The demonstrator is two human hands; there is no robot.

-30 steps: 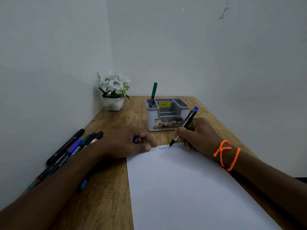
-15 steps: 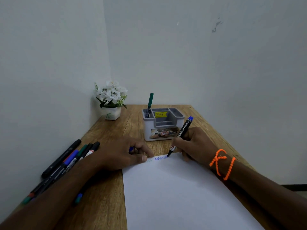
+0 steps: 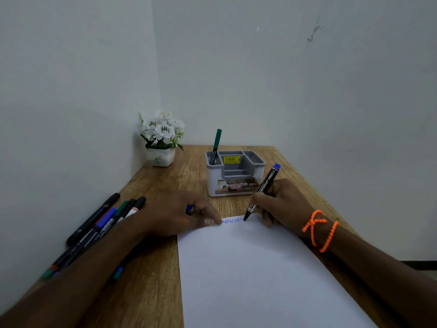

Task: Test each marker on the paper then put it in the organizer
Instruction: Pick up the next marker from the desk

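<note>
My right hand (image 3: 285,204) grips a black marker with a blue end (image 3: 264,185), its tip touching the top edge of the white paper (image 3: 260,275) at the end of a blue zigzag line (image 3: 233,220). My left hand (image 3: 177,214) presses a fingertip on the paper's top left corner and holds a blue cap (image 3: 190,208) in its curled fingers. The grey and white organizer (image 3: 235,174) stands behind the hands, with a green marker (image 3: 216,145) upright in its back left compartment.
Several markers (image 3: 104,223) lie in a row on the wooden table (image 3: 151,280) along the left wall, partly under my left forearm. A white pot of white flowers (image 3: 162,138) sits in the back left corner. Walls close the left and back sides.
The marker tip has moved right along the paper's top edge and the blue zigzag has grown longer. The camera has tilted up, so everything sits lower in view.
</note>
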